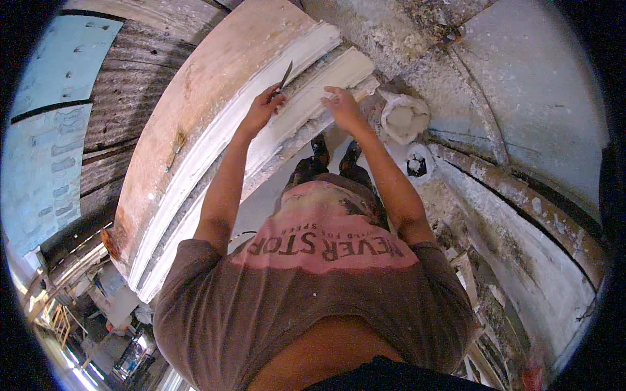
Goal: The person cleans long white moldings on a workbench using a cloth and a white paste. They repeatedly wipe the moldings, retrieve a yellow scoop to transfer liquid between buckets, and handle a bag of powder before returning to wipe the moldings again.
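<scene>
My left hand [263,111] is closed around a small knife [285,75] whose dark, pointed blade sticks out away from me. It is over the gap between two long white plaster mouldings. My right hand [342,108] rests at the nearer moulding [313,92], its fingers partly stretched and apart, with no object visible in them. Just beyond lies the farther white moulding [215,133], running lengthwise along the bench. Both strips have ridged edges and rough grey plaster between them.
The brown bench top [215,72] carries a small tool with a worn handle [175,150]. Right of the bench stands an open white sack [405,118] of pale material, with a dark container [416,163] nearby. A plaster-splattered wall [541,85] is at the right.
</scene>
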`<state>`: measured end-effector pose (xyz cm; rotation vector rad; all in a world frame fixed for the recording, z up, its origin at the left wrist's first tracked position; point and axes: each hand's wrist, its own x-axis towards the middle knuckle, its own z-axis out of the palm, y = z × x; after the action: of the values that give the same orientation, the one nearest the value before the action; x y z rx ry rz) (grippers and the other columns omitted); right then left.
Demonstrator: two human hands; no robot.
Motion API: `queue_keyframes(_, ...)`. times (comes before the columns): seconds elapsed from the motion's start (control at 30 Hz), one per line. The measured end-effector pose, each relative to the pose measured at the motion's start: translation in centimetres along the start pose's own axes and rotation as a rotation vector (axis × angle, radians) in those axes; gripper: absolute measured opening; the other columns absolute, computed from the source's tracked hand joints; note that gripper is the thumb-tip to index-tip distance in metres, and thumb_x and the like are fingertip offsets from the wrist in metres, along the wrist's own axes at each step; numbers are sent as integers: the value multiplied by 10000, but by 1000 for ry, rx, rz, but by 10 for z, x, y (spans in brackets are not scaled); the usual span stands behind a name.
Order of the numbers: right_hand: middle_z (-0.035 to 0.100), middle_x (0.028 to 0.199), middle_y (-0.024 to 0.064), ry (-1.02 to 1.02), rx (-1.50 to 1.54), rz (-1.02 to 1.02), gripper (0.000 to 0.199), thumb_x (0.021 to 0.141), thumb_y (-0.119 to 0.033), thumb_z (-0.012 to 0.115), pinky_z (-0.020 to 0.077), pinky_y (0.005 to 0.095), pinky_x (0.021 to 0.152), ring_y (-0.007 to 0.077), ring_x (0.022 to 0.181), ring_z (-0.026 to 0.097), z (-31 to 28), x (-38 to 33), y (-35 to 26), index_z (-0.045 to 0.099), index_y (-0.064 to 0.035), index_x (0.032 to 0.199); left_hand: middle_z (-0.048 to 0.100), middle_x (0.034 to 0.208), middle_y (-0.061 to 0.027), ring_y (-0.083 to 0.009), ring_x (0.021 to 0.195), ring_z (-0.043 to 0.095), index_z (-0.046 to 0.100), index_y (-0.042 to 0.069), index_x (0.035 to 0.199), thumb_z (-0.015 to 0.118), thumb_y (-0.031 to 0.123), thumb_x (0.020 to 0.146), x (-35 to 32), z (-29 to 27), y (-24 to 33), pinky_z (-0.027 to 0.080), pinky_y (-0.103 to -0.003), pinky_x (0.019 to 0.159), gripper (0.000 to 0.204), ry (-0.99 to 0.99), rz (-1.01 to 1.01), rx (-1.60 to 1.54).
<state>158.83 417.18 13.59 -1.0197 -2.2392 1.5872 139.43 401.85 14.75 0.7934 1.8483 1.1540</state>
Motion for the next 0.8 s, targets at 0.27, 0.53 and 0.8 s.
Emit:
queue_keyframes(0.27,630,1000,73,26,102,227,330,874,-274,589,472,282,755,157,884,602,-13,-16,31,603,-68,1132,598,752,-135,-266,642,593,489,58,1162,418,231,964,0,-38,-32,474,-388,586,273,-33,-60,387)
queue_keyframes(0.53,642,943,35,27,241,347,277,900,-268,561,477,241,677,107,808,599,-16,-31,42,625,-82,1094,590,895,-325,-484,860,573,455,-7,1123,422,176,922,94,51,-4,445,-566,749,274,72,92,563)
queue_keyframes(0.8,635,914,17,17,102,293,283,900,-300,566,468,245,668,107,782,588,-40,-7,78,621,-83,1073,595,896,-322,-504,845,568,485,-36,1084,431,203,921,132,78,26,457,-563,737,295,46,87,565)
